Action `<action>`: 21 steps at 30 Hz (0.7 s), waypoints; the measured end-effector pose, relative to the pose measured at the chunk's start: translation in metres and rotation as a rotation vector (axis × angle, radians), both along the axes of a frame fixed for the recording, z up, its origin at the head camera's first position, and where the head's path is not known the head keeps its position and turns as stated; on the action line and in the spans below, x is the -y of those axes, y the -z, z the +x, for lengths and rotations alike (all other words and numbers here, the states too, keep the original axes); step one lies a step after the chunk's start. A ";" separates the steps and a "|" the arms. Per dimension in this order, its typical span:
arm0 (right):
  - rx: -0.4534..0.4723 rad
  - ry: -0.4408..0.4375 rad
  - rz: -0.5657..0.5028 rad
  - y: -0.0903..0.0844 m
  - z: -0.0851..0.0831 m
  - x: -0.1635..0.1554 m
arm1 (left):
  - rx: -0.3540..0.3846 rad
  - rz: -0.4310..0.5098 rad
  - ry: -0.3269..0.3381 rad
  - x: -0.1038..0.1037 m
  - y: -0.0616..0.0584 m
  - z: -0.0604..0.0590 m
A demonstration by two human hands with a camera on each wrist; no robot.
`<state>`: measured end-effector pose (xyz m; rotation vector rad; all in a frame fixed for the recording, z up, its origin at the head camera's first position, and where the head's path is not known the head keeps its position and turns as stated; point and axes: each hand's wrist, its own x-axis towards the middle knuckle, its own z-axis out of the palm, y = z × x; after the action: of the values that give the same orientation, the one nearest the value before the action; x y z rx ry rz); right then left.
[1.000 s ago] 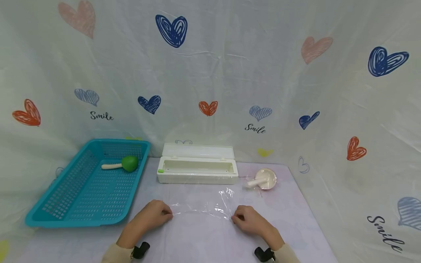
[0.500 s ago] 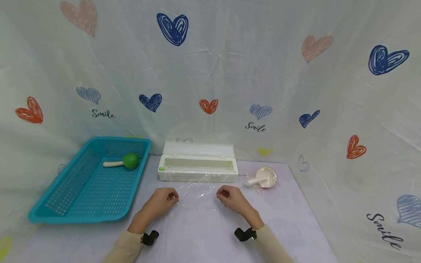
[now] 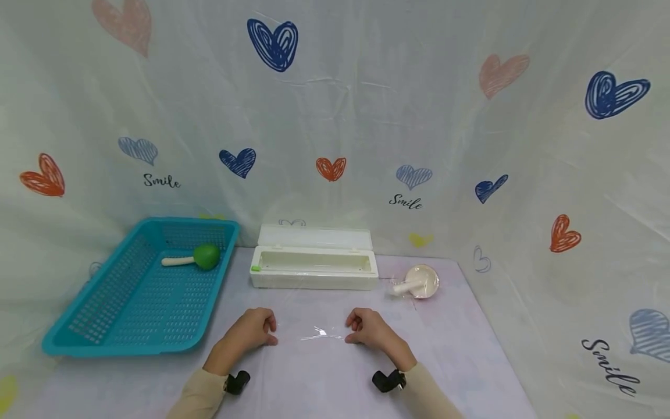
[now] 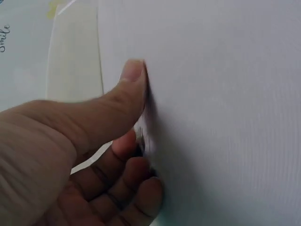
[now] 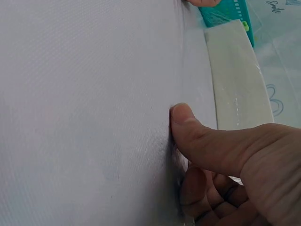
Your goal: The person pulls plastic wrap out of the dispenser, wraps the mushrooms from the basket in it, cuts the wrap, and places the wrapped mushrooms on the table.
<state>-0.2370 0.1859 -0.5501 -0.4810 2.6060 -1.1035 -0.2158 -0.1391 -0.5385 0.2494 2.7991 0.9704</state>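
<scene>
A piece of clear plastic film (image 3: 320, 333) shows as glints between my two hands, low over the white tabletop. My left hand (image 3: 250, 330) is at its left side, thumb and forefinger parted. The left wrist view shows the thumb (image 4: 129, 92) stretched out, with the other fingers bent below it. At the right side my right hand (image 3: 370, 329) mirrors this, its thumb (image 5: 193, 132) separated from the bent fingers. Beyond the hands stands a long white box (image 3: 314, 281) with its lid (image 3: 314, 237) raised.
A blue-green plastic basket (image 3: 209, 308) stands at the left, holding a green-headed utensil (image 3: 206, 256) with a pale handle. Right of the box lies a cream round-headed utensil (image 3: 426, 278) under clear plastic. A heart-printed curtain (image 3: 335, 116) hangs behind the table.
Both hands moved inward and forward with the film, then came slightly back. Thumbs and forefingers, together at first, are now parted, and the film's glints have shrunk.
</scene>
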 end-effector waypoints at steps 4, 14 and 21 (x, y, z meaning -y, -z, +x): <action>-0.011 -0.013 0.046 -0.002 0.002 -0.006 | 0.058 -0.049 0.013 0.004 -0.007 0.004; -0.046 0.019 0.027 -0.002 0.002 -0.015 | 0.133 -0.167 -0.008 0.009 -0.016 0.008; -0.046 0.059 0.001 0.002 -0.003 -0.016 | 0.063 -0.150 -0.060 0.008 -0.007 0.010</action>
<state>-0.2400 0.2018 -0.5524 -0.4365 2.6762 -1.1221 -0.2063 -0.1470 -0.5311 0.1134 2.8184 0.7613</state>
